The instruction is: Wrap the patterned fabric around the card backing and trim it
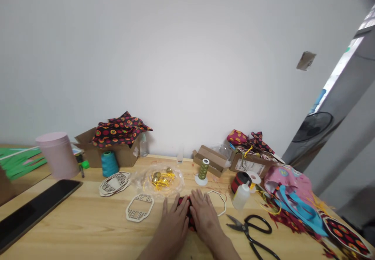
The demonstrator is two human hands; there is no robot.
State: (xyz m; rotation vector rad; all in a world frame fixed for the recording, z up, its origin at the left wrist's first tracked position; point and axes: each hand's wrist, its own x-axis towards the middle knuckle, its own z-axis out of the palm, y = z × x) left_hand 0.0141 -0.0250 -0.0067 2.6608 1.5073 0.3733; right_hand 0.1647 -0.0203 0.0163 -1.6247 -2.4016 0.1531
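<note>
My left hand (172, 223) and my right hand (205, 215) lie flat side by side on the wooden table (88, 228), fingers stretched out. Both press on a small piece of dark red patterned fabric (184, 202), most of it hidden under my palms. A thin white frame ring (220, 202) lies just right of my right hand. A carved wooden frame (140, 207) lies left of my left hand.
Black scissors (252, 230) and a white glue bottle (241, 195) sit to the right. A bag of gold bells (161, 178), green thread spool (202, 171), teal spool (109, 163), pink cylinder (57, 154), fabric-filled boxes (117, 143) and pink-blue cloth (288, 191) surround the area.
</note>
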